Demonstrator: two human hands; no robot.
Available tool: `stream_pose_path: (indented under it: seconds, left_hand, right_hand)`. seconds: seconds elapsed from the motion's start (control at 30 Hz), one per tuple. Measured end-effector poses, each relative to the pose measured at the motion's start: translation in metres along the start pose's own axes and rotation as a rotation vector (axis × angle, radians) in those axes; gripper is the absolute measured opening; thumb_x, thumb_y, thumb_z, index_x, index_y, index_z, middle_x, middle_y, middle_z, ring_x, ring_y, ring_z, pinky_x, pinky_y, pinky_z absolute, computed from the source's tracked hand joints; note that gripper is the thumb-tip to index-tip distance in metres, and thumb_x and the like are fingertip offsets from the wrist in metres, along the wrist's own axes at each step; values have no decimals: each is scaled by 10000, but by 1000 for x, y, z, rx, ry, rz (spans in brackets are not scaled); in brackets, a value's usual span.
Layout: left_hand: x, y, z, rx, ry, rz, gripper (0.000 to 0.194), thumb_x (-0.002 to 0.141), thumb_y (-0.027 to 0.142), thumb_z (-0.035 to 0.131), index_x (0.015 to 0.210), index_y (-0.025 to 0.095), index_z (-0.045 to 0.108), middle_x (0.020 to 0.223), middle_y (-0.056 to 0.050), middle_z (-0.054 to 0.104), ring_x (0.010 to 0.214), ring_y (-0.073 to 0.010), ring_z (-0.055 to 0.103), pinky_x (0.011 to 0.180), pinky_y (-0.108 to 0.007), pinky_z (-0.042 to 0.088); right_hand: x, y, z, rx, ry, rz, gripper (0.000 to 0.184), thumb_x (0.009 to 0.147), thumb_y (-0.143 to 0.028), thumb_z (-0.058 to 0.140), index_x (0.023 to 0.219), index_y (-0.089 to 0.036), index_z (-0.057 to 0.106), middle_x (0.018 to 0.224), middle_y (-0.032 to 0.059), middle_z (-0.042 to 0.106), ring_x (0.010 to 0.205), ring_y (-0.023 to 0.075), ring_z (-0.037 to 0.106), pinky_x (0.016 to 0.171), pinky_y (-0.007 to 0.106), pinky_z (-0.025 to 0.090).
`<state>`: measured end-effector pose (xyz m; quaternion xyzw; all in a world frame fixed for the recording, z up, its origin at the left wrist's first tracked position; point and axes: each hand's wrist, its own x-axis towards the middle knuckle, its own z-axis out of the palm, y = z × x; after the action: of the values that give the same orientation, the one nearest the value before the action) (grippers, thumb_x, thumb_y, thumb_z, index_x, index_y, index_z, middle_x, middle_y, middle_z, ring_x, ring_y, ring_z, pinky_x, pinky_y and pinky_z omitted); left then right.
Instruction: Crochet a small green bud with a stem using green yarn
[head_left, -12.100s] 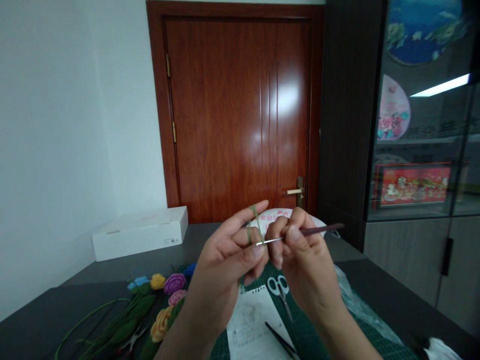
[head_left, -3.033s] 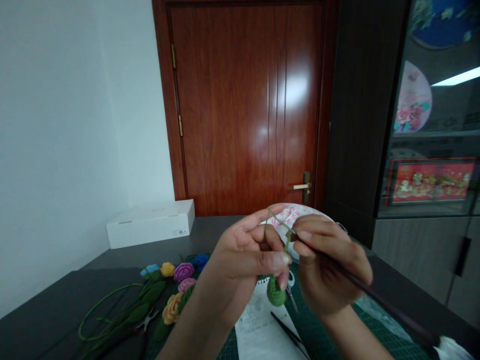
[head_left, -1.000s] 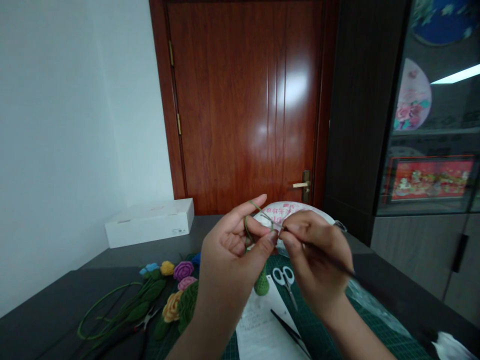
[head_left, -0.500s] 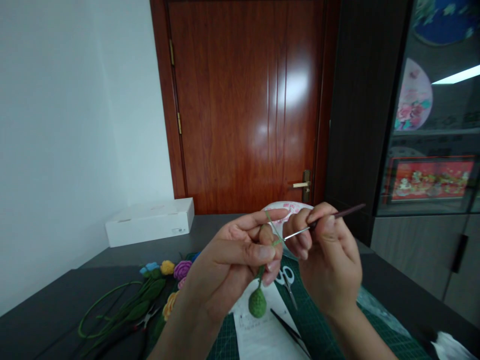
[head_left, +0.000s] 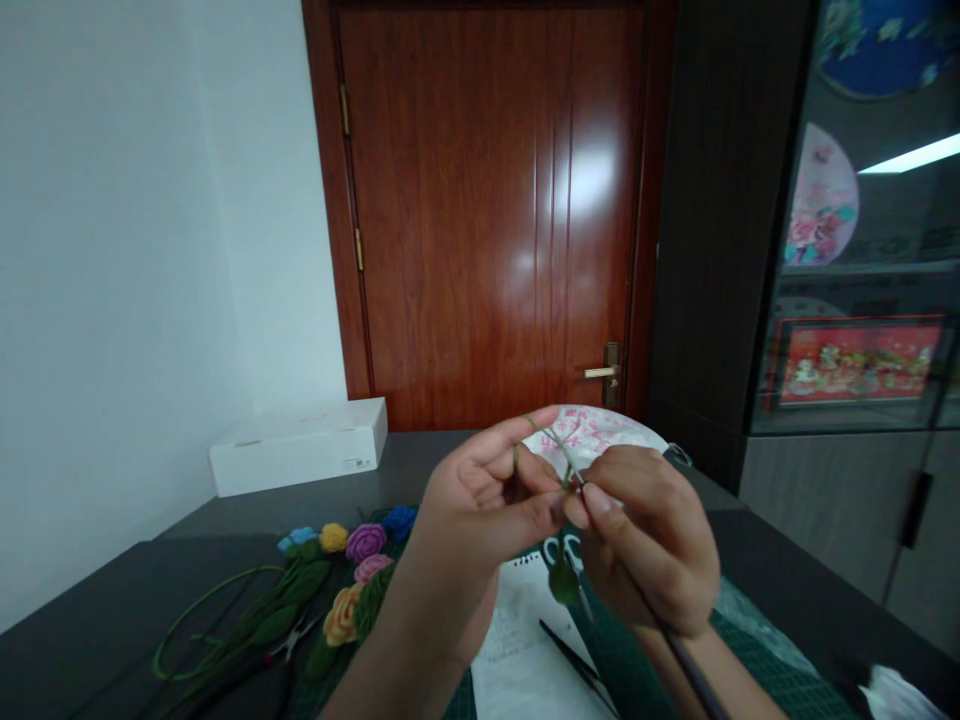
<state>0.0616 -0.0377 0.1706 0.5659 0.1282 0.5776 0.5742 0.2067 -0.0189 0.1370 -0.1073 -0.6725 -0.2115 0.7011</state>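
Up in front of me, my left hand pinches green yarn work between thumb and fingers, with a strand of green yarn looped round its raised forefinger. Below the fingertips hangs a small green crocheted piece, rounded and partly blurred. My right hand is closed round a crochet hook; its dark handle slants down under the palm. The thin metal end of the hook points up and left, among the yarn strands by the left forefinger. The fingertips of both hands meet or nearly meet, so the stitches are mostly hidden.
On the dark table lie crocheted flowers with green stems, pliers, white-handled scissors, a written sheet, black tweezers and a green cutting mat. Behind stand a white box and a pink-printed white bag.
My right hand has turned and moved down, swinging the hook's handle from upper right to below the palm. The green piece has shifted right and up.
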Motion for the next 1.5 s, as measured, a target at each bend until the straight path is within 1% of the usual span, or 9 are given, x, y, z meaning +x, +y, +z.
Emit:
stream_pose_path:
  seconds: [0.1, 0.23, 0.5, 0.6, 0.8, 0.93, 1.13, 1.33, 1.5]
  left_hand:
    - [2, 6, -2, -123, -85, -181, 541, 661, 95, 870, 1190, 141, 766, 700, 12, 628, 683, -100, 575, 755, -229, 470]
    - [3, 11, -7, -168, -121, -212, 524, 646, 95, 847, 1163, 137, 777, 739, -6, 599, 760, -124, 567, 784, -232, 460]
    - [6, 8, -15, -113, -195, -170, 485, 659, 115, 826, 1141, 160, 791, 710, 11, 549, 745, -137, 563, 813, -283, 485]
    - [4, 4, -9, 20, -119, -39, 481, 700, 139, 851, 1167, 235, 788, 769, -5, 658, 799, -160, 632, 835, -309, 497]
    - [-2, -6, 1, 165, 72, 178, 494, 727, 83, 843, 1175, 282, 786, 733, 36, 660, 807, -125, 620, 936, -282, 468]
    - [-1, -1, 1, -59, -62, -111, 540, 659, 108, 864, 1185, 195, 778, 702, 23, 612, 700, -109, 567, 765, -241, 471]
    - [4, 9, -8, -219, -172, -259, 557, 607, 88, 809, 1163, 108, 775, 669, 21, 507, 713, -123, 520, 768, -239, 449]
    - [6, 8, -14, -132, -207, -173, 458, 641, 116, 807, 1099, 133, 796, 691, 7, 571, 719, -135, 544, 796, -280, 484]
    - [2, 0, -8, 219, -47, 131, 500, 757, 136, 823, 1236, 261, 751, 775, 6, 698, 799, -168, 646, 948, -368, 497]
  right_hand:
    - [2, 2, 10, 244, 161, 10, 174, 907, -84, 660, 1034, -201, 682, 822, 21, 682, 691, 173, 653, 663, 370, 564]
    - [13, -6, 17, 578, 292, 395, 37, 979, -236, 624, 948, -221, 637, 704, -12, 590, 647, 165, 593, 597, 323, 499]
    - [26, -10, 13, 969, 174, 838, 300, 1003, -335, 574, 738, -219, 493, 609, -62, 441, 500, 95, 406, 501, 232, 376]
    - [23, -8, 14, 863, 115, 778, 241, 968, -340, 639, 798, -236, 504, 663, -53, 521, 554, 113, 499, 537, 247, 446]
    - [6, -6, 2, -16, 45, 122, 207, 852, -55, 681, 945, -239, 662, 792, 15, 702, 691, 182, 658, 655, 345, 549]
    - [2, 0, 2, -8, 64, -46, 201, 895, -86, 648, 995, -259, 673, 807, 10, 707, 691, 187, 660, 648, 377, 571]
    - [17, -8, 12, 601, 341, 403, 59, 993, -229, 589, 943, -217, 617, 678, -25, 562, 597, 145, 535, 570, 308, 467]
    - [27, -12, 11, 999, 184, 856, 294, 1010, -299, 562, 740, -213, 483, 612, -64, 452, 505, 90, 402, 510, 230, 358]
    - [22, -12, 14, 772, 159, 776, 211, 931, -240, 698, 816, -246, 521, 681, -52, 585, 614, 127, 554, 599, 265, 458]
